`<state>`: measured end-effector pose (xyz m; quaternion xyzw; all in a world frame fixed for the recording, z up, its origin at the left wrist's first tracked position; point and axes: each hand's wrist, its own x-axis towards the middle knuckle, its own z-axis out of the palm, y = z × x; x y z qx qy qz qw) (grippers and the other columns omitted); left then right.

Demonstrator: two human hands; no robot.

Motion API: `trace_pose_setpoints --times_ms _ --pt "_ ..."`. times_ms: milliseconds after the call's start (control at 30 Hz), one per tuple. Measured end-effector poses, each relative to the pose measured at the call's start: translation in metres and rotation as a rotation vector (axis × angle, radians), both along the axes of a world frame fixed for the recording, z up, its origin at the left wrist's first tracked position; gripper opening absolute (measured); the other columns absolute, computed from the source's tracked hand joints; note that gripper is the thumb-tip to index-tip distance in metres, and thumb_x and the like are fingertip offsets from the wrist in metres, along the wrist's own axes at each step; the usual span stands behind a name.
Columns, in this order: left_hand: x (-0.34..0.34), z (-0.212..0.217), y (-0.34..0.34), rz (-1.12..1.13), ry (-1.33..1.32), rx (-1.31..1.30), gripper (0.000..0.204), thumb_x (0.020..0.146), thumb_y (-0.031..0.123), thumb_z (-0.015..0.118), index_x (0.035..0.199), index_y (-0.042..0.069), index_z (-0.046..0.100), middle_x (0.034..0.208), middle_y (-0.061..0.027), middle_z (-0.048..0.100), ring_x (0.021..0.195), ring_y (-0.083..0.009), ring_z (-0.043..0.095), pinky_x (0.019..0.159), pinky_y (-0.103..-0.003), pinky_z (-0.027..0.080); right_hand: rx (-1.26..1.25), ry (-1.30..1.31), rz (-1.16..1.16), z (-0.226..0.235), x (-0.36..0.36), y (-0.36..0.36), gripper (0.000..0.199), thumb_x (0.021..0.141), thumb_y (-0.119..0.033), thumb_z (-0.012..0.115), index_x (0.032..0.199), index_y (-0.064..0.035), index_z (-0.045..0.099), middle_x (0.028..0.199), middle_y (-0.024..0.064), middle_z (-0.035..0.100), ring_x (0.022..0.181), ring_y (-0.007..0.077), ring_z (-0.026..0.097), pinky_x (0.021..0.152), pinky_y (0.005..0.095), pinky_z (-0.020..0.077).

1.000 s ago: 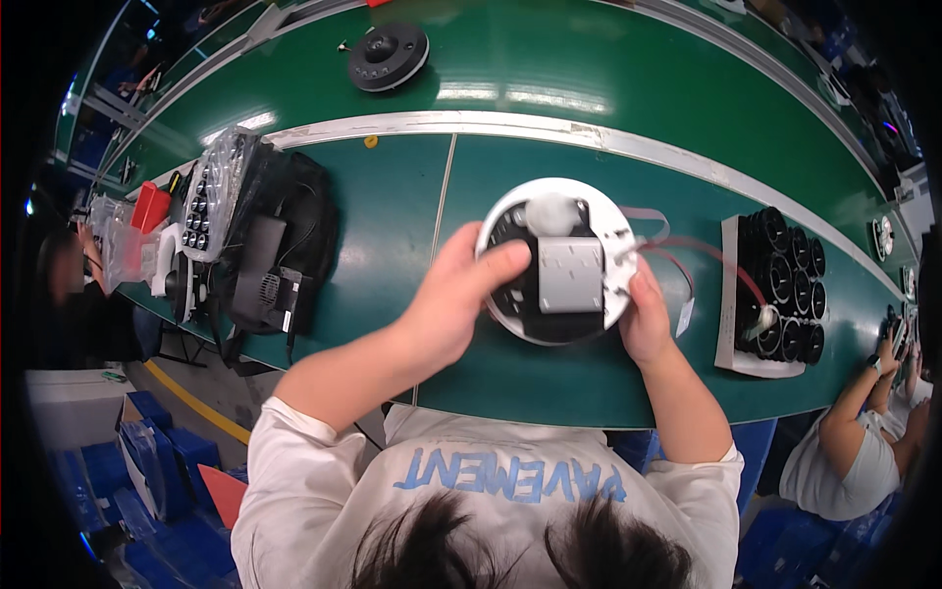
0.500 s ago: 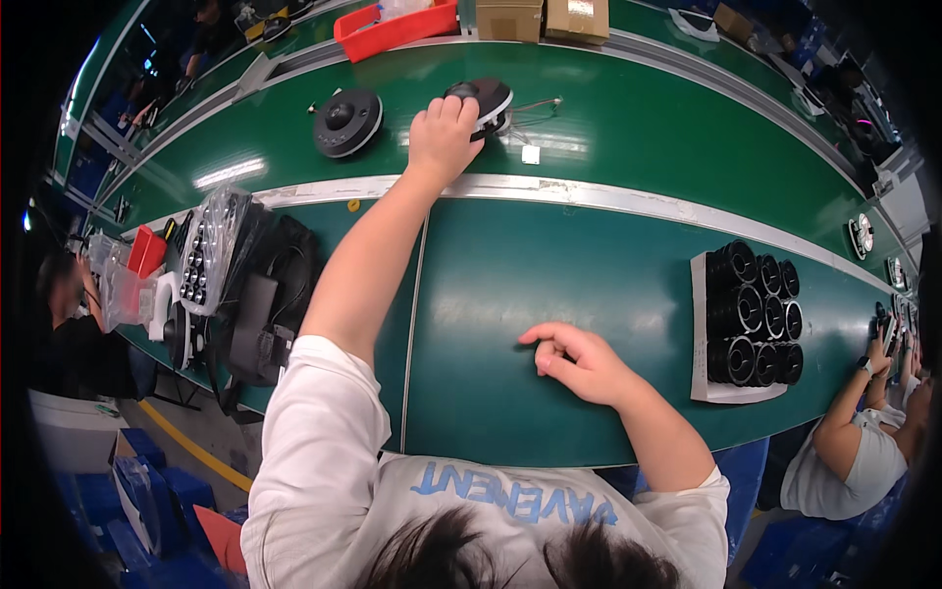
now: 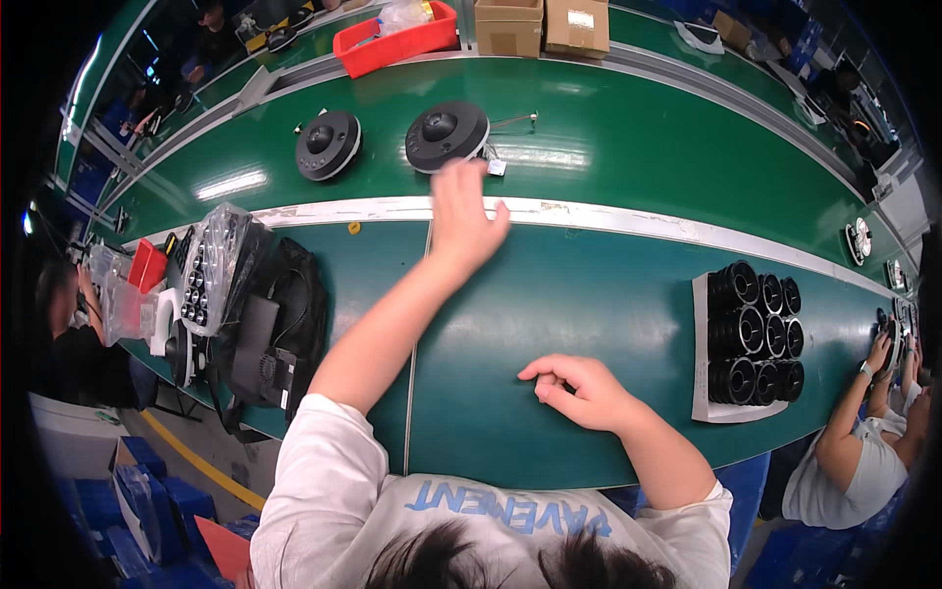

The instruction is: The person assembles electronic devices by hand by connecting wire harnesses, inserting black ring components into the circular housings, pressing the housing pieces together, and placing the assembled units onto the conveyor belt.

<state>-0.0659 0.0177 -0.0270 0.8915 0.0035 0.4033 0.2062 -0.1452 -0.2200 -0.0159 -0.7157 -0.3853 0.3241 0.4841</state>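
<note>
A black round dome unit (image 3: 444, 137) with a pale rim lies on the far green surface, its thin wires (image 3: 515, 120) and a small white tag (image 3: 497, 168) out to the right. Just at its near edge is my left hand (image 3: 463, 221), thumb spread from the fingers and nothing seen in it. The fingertips are blurred, so whether they still touch the unit is unclear. Left of it sits a second, similar dome unit (image 3: 328, 145). My right hand (image 3: 581, 393) rests low over the near green table (image 3: 500, 304), index finger stretched out, the others loosely bent, no object visible in it.
On the right, several black ring-shaped parts (image 3: 751, 334) stand stacked on a white board (image 3: 702, 378). Plastic-wrapped parts (image 3: 208, 270) and a black bag (image 3: 294, 304) lie at left. A metal strip (image 3: 608, 220) divides the surfaces. A red bin (image 3: 397, 44) and cartons (image 3: 508, 27) stand behind.
My left hand has come off the top of the dome unit and drawn back toward me. Both dome units have shifted left along the far surface. The right hand keeps its pose.
</note>
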Motion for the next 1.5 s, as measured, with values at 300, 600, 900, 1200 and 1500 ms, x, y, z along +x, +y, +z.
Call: trace_pose_setpoints --times_ms 300,600,900,1200,1500 --pt "-0.060 -0.006 -0.061 -1.238 0.909 -0.874 0.030 0.081 0.017 0.058 0.106 0.002 0.050 0.089 -0.0034 0.060 0.075 -0.0081 0.053 0.065 -0.023 0.044 0.342 0.485 -0.407 -0.009 0.010 -0.009 0.013 0.087 -0.011 0.046 0.092 -0.0039 0.054 0.075 0.0007 0.054 0.062 0.0054 0.045 0.054 0.0186 0.0336" --pt "-0.067 0.011 -0.075 -0.984 0.194 -0.061 0.035 0.067 0.023 0.066 0.100 0.013 0.058 0.106 -0.0095 0.048 0.093 -0.0274 0.050 0.078 -0.038 0.042 0.389 0.601 -0.466 -0.008 0.020 -0.010 0.020 0.077 -0.004 0.047 0.097 -0.0045 0.048 0.083 0.0020 0.051 0.072 0.0072 0.049 0.063 0.0189 0.0398" --pt "-0.068 0.003 -0.077 -1.043 0.077 -0.043 0.023 0.061 0.014 0.067 0.082 0.009 0.058 0.101 -0.0088 0.051 0.092 -0.0270 0.050 0.074 -0.038 0.041 0.326 0.387 -0.397 -0.019 0.016 -0.006 0.035 0.079 0.003 0.042 0.114 -0.0008 0.044 0.109 0.0084 0.051 0.101 0.0156 0.050 0.086 0.0274 0.0413" --pt "-0.068 0.002 -0.074 -1.106 0.128 -0.018 0.025 0.063 0.013 0.067 0.085 0.008 0.057 0.098 -0.0092 0.050 0.093 -0.0276 0.050 0.075 -0.038 0.041 0.202 0.197 -0.393 -0.016 0.013 -0.004 0.033 0.077 0.005 0.040 0.108 -0.0012 0.049 0.103 0.0081 0.055 0.097 0.0158 0.052 0.084 0.0274 0.0420" --pt "-0.065 0.003 -0.075 -1.104 0.002 0.111 0.022 0.070 0.014 0.064 0.090 0.007 0.056 0.097 -0.0103 0.050 0.091 -0.0274 0.052 0.072 -0.038 0.043 0.262 0.245 -0.411 -0.016 0.013 -0.006 0.033 0.077 0.006 0.037 0.106 0.0000 0.049 0.103 0.0079 0.054 0.096 0.0150 0.052 0.082 0.0261 0.0430"
